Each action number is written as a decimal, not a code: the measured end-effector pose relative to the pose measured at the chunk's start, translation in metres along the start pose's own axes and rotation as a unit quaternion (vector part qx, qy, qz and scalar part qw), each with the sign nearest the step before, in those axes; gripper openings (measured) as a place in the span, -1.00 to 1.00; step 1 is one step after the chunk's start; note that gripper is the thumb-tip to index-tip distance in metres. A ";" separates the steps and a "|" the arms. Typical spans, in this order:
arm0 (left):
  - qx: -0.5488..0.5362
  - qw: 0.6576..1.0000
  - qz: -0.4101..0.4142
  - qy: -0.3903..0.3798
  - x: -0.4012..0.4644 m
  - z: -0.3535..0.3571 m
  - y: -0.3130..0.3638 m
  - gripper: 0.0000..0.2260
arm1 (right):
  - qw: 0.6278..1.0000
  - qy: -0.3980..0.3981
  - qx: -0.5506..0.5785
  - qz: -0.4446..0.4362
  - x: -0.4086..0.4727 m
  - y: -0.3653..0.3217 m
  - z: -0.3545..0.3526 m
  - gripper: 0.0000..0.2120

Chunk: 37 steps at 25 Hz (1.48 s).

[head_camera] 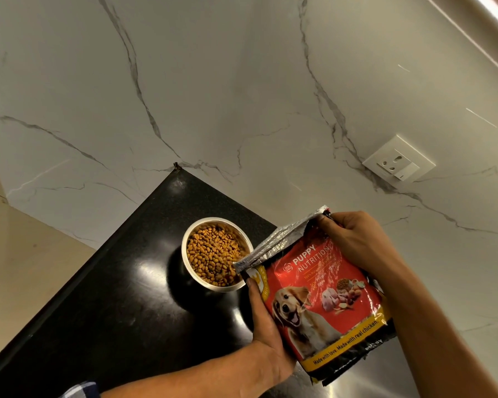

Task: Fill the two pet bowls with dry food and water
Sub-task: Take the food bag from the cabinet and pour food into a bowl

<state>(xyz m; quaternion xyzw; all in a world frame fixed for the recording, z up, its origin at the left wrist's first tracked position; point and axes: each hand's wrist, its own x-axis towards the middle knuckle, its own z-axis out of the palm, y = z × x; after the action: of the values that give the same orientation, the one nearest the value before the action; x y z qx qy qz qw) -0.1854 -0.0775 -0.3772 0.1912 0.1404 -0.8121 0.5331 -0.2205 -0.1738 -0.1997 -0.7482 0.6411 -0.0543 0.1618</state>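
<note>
- One view only, the head cam. Both hands are on the red puppy food bag (325,294), so nothing's free right now.
- The bag's a soft, crinkly foil pouch and looks light-ish. I'd guess it flops and the kibble shifts inside, so holding it at two spots makes sense.
- Left hand (266,334) is wrapped around the bag's lower left edge, thumb on the front.
- Right hand (354,245) pinches the torn-open top corner, just right of the bowl.
- The steel bowl (216,254) sits on the black surface (121,311), heaped with kibble (213,257). The bag's mouth is right at the bowl's near-right rim, maybe touching.
- Only one bowl in sight. No second bowl and no water near it.
</note>
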 end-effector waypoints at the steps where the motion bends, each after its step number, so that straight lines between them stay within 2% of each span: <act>1: 0.006 1.000 -0.004 -0.003 -0.004 0.002 0.002 0.05 | 1.000 -0.001 -0.001 0.000 0.000 0.000 0.001 -0.64; 8: 0.031 0.999 -0.009 0.027 -0.014 0.003 0.012 0.02 | 1.000 0.008 0.015 -0.001 -0.003 0.001 0.004 -0.65; 17: 0.102 0.994 -0.017 0.041 -0.018 -0.009 0.024 -0.02 | 0.995 0.024 0.094 0.026 -0.014 0.017 0.017 -0.65; 23: 0.136 0.988 0.012 0.073 -0.020 -0.013 0.036 -0.04 | 0.987 0.034 0.155 0.026 -0.021 0.025 0.026 -0.62; 27: 0.150 0.986 0.042 0.051 -0.026 -0.007 0.043 -0.09 | 0.978 0.060 0.198 0.008 -0.027 0.029 0.026 -0.62; 31: 0.165 0.983 0.082 0.025 -0.033 0.003 0.055 -0.16 | 0.953 0.082 0.292 -0.004 -0.037 0.037 0.027 -0.66; 37: 0.278 0.945 0.169 -0.013 -0.039 0.035 0.093 -0.26 | 0.873 0.158 0.458 -0.060 -0.050 0.048 0.028 -0.75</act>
<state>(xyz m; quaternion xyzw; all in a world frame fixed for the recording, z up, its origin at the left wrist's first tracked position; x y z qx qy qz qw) -0.0919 -0.0972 -0.3309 0.3422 -0.1324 -0.7190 0.5903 -0.2665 -0.1257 -0.2352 -0.6084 0.5156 -0.4692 0.3792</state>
